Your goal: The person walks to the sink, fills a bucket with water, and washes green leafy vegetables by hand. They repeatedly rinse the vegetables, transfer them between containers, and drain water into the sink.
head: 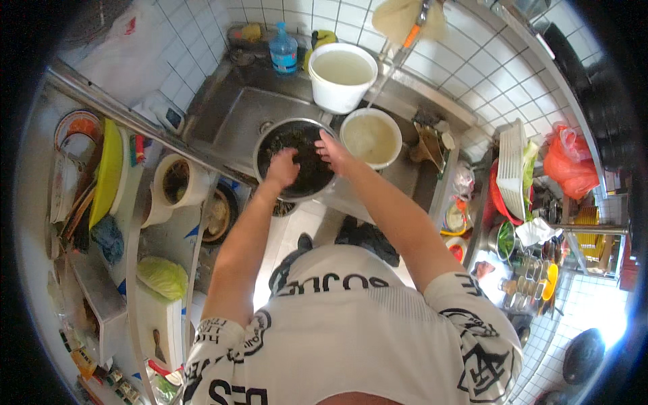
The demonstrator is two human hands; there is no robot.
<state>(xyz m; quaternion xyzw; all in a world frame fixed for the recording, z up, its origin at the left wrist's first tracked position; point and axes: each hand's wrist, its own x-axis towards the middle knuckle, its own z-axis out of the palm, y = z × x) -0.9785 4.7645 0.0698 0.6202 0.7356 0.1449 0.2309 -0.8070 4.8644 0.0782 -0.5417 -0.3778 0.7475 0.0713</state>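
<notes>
A round metal pot (259,174) sits at the front edge of the sink, with dark, leafy-looking matter in dark liquid (311,177) inside. My left hand (283,169) reaches over the pot's left side, fingers bent down at the dark contents; whether they grip any of it is hidden. Over the right part of the same pot, my right hand (334,152) is held with fingers apart and nothing visible in them. Close by on the right stands a white bucket of cloudy liquid (372,139). Behind it is a taller white bucket (336,96), also filled with pale liquid.
A steel sink basin (243,114) extends behind the pot. At the back wall stands a blue pump bottle (283,50). Shelves on the left carry a cabbage (163,277) and a cream-coloured tub (200,182). A white slotted basket (511,172) leans on the right.
</notes>
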